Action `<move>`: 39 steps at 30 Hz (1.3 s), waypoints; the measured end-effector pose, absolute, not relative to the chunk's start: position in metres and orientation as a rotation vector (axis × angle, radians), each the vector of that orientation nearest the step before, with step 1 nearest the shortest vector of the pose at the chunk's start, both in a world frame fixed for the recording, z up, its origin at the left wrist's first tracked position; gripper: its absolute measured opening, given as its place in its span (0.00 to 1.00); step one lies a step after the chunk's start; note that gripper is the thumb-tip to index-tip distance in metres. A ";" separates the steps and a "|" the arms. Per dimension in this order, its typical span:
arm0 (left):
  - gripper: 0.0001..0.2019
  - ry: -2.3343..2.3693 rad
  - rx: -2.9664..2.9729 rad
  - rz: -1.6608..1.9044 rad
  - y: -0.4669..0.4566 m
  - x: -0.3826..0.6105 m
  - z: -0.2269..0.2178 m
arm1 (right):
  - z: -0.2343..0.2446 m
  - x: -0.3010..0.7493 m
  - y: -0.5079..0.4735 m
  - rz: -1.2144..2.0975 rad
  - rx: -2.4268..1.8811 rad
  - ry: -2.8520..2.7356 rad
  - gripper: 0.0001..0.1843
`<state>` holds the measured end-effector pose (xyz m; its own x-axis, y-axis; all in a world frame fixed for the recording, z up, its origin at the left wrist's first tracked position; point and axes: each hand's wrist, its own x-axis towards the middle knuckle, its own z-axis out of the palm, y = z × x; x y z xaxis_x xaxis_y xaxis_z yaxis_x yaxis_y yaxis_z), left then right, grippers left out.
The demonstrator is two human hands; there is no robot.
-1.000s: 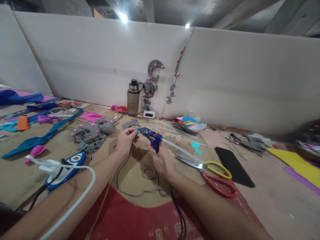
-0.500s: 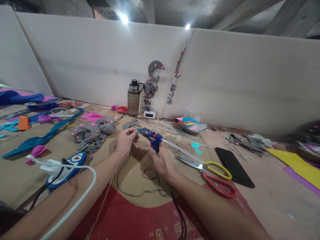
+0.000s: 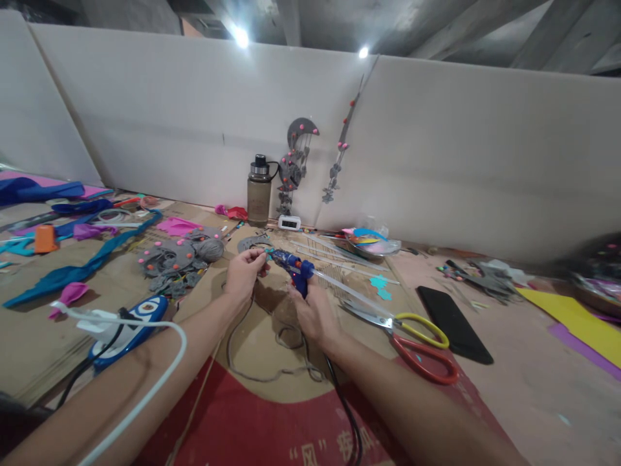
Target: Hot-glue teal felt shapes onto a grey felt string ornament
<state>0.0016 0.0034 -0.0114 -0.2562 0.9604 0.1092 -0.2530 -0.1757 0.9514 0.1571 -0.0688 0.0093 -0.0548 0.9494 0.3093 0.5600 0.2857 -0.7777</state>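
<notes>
A blue hot glue gun (image 3: 299, 272) is gripped in my right hand (image 3: 313, 310), a long clear glue stick (image 3: 349, 290) poking out of its rear. Its nozzle points left, at a small teal piece (image 3: 268, 253) pinched between the fingertips of my left hand (image 3: 246, 272). Nozzle and piece look to be touching or nearly so. Grey yarn (image 3: 257, 377) trails from below my left hand and loops over the cardboard (image 3: 272, 395). Large scissors (image 3: 381, 317) with one yellow and one red handle lie right of my right hand.
A black phone (image 3: 453, 323) lies beyond the scissors. Teal felt cutouts (image 3: 381, 286) and spare glue sticks (image 3: 334, 249) are ahead. A bottle (image 3: 259, 194) and a small white clock (image 3: 290, 223) stand by the wall. Left are grey felt pieces (image 3: 169, 255) and a blue power strip (image 3: 130, 330).
</notes>
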 end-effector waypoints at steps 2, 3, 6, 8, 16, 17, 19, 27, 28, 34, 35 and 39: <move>0.17 1.092 0.974 1.618 0.004 0.001 -0.012 | 0.010 0.157 -0.069 0.587 -1.404 -1.729 0.14; 0.17 1.088 0.974 1.622 0.004 0.001 -0.012 | 0.010 0.158 -0.070 0.582 -1.420 -1.729 0.14; 0.16 1.081 0.980 1.626 0.004 0.001 -0.012 | 0.010 0.158 -0.071 0.573 -1.434 -1.719 0.14; 0.16 1.083 0.985 1.621 0.003 0.001 -0.012 | 0.010 0.158 -0.071 0.577 -1.388 -1.720 0.14; 0.16 1.096 0.999 1.601 0.002 0.001 -0.010 | 0.009 0.157 -0.070 0.588 -1.376 -1.704 0.13; 0.16 1.099 1.000 1.600 0.002 0.001 -0.010 | 0.009 0.157 -0.070 0.589 -1.380 -1.706 0.13; 0.16 1.095 1.000 1.598 0.002 0.000 -0.010 | 0.010 0.157 -0.070 0.592 -1.402 -1.715 0.14; 0.17 1.083 0.995 1.596 0.001 0.001 -0.008 | 0.010 0.158 -0.070 0.616 -1.406 -1.726 0.14; 0.17 1.079 0.989 1.595 0.001 0.001 -0.008 | 0.010 0.158 -0.070 0.614 -1.408 -1.722 0.14; 0.16 1.072 0.995 1.597 0.002 0.001 -0.010 | 0.005 0.158 -0.066 0.609 -1.356 -1.706 0.14; 0.16 1.070 0.997 1.600 0.002 0.000 -0.011 | 0.004 0.158 -0.066 0.617 -1.348 -1.708 0.13; 0.15 1.063 1.007 1.603 0.003 0.000 -0.012 | 0.002 0.159 -0.064 0.624 -1.310 -1.721 0.12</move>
